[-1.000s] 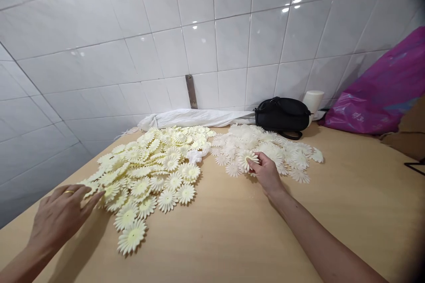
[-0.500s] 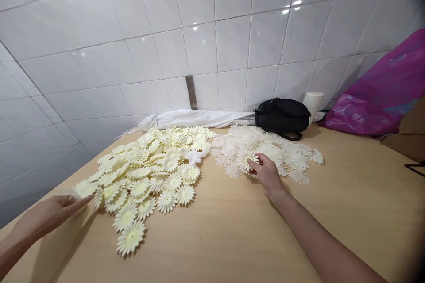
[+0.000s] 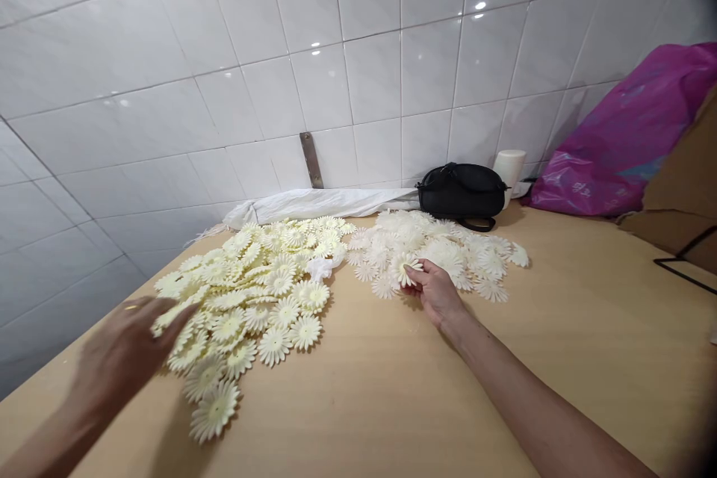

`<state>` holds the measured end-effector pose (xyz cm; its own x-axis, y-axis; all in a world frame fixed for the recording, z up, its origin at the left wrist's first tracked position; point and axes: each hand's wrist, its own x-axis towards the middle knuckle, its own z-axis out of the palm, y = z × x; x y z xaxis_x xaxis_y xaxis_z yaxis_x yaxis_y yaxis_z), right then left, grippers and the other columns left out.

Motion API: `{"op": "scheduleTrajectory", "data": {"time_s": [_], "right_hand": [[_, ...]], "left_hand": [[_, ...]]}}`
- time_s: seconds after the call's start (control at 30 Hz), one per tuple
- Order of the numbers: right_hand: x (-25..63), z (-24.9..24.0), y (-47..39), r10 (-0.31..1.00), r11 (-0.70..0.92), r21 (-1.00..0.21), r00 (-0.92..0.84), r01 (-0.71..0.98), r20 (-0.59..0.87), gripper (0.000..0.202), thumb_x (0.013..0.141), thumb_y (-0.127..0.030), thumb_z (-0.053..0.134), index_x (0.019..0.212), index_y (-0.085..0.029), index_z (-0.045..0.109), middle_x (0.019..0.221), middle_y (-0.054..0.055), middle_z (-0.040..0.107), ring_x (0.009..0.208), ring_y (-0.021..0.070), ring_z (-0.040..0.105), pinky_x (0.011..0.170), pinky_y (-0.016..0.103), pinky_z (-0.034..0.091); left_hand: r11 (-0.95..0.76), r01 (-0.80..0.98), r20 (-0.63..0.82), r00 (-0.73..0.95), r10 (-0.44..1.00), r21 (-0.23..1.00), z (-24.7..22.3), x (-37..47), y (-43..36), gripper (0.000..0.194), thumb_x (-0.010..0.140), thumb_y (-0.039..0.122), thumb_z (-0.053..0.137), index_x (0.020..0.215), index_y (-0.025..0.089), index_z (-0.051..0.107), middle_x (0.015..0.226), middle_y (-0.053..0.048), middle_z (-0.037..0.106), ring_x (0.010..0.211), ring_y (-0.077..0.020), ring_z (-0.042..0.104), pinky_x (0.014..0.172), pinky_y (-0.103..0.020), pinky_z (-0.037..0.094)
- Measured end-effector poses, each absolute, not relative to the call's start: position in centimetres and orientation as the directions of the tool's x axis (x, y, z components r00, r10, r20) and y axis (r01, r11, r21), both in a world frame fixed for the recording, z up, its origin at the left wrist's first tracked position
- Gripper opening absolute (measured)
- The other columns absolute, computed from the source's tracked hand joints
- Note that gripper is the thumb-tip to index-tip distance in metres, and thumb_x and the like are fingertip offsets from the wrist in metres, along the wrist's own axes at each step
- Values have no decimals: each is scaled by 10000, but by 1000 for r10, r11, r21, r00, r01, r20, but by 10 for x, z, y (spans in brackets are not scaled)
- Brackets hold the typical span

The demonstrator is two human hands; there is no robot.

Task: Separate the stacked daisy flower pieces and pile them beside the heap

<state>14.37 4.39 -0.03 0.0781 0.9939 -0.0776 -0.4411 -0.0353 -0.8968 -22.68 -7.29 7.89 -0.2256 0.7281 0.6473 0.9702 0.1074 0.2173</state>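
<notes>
My right hand (image 3: 438,295) pinches a cream flower head (image 3: 402,269) with a pale yellow centre between thumb and fingers. It hangs at the front of a pile of whiter, translucent petal layers (image 3: 386,239). Over the left side of a heap of pale yellow artificial flower heads (image 3: 269,258) reaches my left hand (image 3: 131,340), slightly smeared, its fingers apart and a ring on one of them. No flower shows in its grip, though its fingertips partly overlap the heap. Two flower heads (image 3: 216,411) lie at the near end of the heap.
Behind the piles lie a white cloth or sheet (image 3: 330,202) and a black case (image 3: 462,190), with a white cylinder (image 3: 508,172) beside it. A purple plastic bag (image 3: 610,157) and a cardboard box (image 3: 680,187) stand at the right. A tiled wall (image 3: 373,75) closes off the back.
My left hand has come up and right from the heap's left edge, over the flower heads. My right hand keeps hold of the same flower head. The view has turned slightly right.
</notes>
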Motion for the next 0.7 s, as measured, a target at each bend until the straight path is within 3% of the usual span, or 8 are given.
{"op": "scheduleTrajectory", "data": {"time_s": [0.07,0.13,0.27,0.3,0.37,0.47,0.57,0.7], "right_hand": [[141,0,41,996,-58,-886,39,-461,-85,305,490,-281,720,660,-186,486,543,-55,510,462,84,486,471,233,434],[139,1,39,996,-78,-875,-1,-478,-88,296,493,-270,720,658,-186,489,559,-47,520,465,87,487,475,243,441],[136,3,35,997,-82,-855,-53,-512,-64,291,497,-246,711,680,-197,490,598,-38,545,505,97,505,490,241,444],[137,3,36,997,-75,-849,-51,-522,-56,297,498,-243,707,693,-203,487,607,-42,547,516,98,510,492,235,442],[138,3,38,999,-49,-843,-38,-536,-34,314,505,-249,698,725,-214,477,629,-46,552,539,102,521,500,232,441],[140,2,42,999,-9,-855,-38,-519,13,322,527,-289,691,751,-212,472,661,-39,562,554,108,528,516,244,448],[140,0,43,998,15,-888,-49,-460,42,303,551,-337,685,725,-195,480,601,-37,545,502,105,498,470,239,426],[139,1,41,997,75,-929,3,-363,79,298,557,-370,685,671,-188,478,488,-68,467,398,75,394,379,206,337]], "left_hand": [[-200,962,674,22,738,188,79,-163,-59,206,660,406,597,731,213,610,749,-31,623,743,-200,542,681,-299,390],[-436,859,665,162,729,268,71,-96,-44,171,750,334,518,802,193,600,790,-61,617,767,-187,543,701,-304,406],[-662,613,536,415,735,432,41,5,-11,213,817,217,376,679,180,535,733,-71,568,724,-162,495,656,-280,391],[-645,588,539,379,752,487,32,20,-2,220,810,216,380,626,180,495,673,-55,538,690,-157,476,651,-283,382],[-470,534,488,120,865,702,18,36,13,255,817,257,363,580,182,418,567,-9,450,577,-127,423,590,-269,367],[-232,210,256,-95,962,950,7,38,25,210,784,353,425,669,179,437,607,16,443,558,-104,435,526,-232,369],[-10,-138,17,50,999,990,7,33,23,292,719,446,502,801,166,493,669,5,504,564,-102,488,498,-219,389],[-2,-257,30,109,994,967,13,33,17,270,653,397,596,702,151,498,626,15,516,537,-83,504,510,-205,392]]}}
